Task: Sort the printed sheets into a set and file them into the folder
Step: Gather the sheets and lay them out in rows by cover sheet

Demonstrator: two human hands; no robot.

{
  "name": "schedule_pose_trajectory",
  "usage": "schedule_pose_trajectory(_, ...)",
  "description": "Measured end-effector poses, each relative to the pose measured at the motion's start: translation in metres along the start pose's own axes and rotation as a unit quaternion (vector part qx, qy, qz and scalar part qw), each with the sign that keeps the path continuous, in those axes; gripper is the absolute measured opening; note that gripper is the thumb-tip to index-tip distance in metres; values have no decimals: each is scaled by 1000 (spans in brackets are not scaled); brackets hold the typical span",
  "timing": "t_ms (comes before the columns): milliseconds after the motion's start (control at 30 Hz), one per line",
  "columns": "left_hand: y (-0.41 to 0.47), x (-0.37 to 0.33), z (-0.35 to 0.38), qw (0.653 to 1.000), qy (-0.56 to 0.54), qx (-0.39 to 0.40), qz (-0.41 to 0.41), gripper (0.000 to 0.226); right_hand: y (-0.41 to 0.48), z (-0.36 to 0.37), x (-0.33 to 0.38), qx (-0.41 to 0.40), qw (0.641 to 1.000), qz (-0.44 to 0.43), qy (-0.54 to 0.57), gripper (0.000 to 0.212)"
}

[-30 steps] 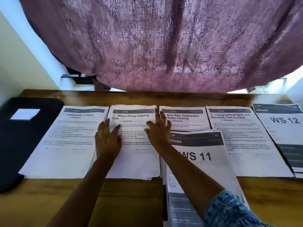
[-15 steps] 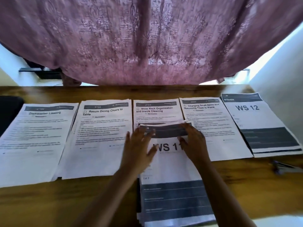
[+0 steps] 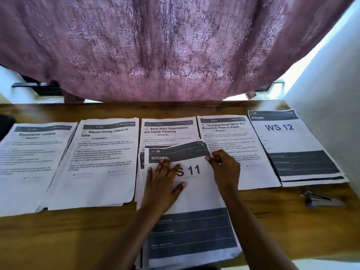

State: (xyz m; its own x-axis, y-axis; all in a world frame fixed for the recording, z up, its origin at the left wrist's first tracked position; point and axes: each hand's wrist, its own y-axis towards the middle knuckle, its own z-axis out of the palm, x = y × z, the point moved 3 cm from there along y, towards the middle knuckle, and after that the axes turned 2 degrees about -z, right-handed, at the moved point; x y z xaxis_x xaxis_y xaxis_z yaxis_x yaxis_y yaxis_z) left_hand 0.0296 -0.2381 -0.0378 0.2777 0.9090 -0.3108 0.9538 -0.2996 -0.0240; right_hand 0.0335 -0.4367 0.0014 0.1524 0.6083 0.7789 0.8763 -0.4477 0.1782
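Note:
Printed sheets lie in a row on the wooden table (image 3: 58, 227). A "WS 11" kitchen stack (image 3: 194, 227) sits nearest me, overlapping the "Shoe Rack Organization" sheet (image 3: 168, 129). My left hand (image 3: 163, 184) presses flat on the WS 11 top sheet with fingers spread. My right hand (image 3: 224, 168) pinches that sheet's upper right edge, and its top is bowed upward. To the left lie "Return Dining Chairs" (image 3: 101, 162) and "Dishwasher Loading" (image 3: 33, 162). To the right lie "Charging Small Items" (image 3: 233, 137) and "WS 12" (image 3: 288, 145). The black folder (image 3: 5, 125) shows only at the far left edge.
A purple patterned curtain (image 3: 175, 45) hangs over the table's far edge. A small dark stapler-like object (image 3: 321, 197) lies at the right near the front. A white wall (image 3: 331, 84) closes in on the right.
Both hands left the "Return Dining Chairs" sheet and came onto the WS 11 stack. The right hand took hold of the top sheet's upper edge, which now lifts. The view swung right.

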Motion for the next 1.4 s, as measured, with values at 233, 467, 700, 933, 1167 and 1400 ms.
schedule_pose_trajectory(233, 2, 0, -22, 978, -152, -67, -123, 74, 11, -28, -12, -19, 993, -64, 98, 26)
schedule_pose_trajectory(467, 50, -66, -49, 837, -535, -51, -101, 61, 77, -112, -24, -77, 985, 29, 153, 14)
schedule_pose_trajectory(700, 175, -177, -14, 767, -621, -10, -160, 50, 204, -194, -99, 14, 991, 132, 30, 58)
schedule_pose_trajectory(933, 216, -260, 31, 962, -273, -9, -29, 77, 233, -212, -167, -30, 966, 125, -223, 54)
schedule_pose_trajectory(1167, 213, -279, 71, 991, 26, 19, 126, 55, 191, -151, -194, 60, 950, 6, -306, 63)
schedule_pose_trajectory(1400, 208, -281, 66, 988, 45, 54, 136, 59, 176, -150, -199, 106, 922, 23, -371, 64)
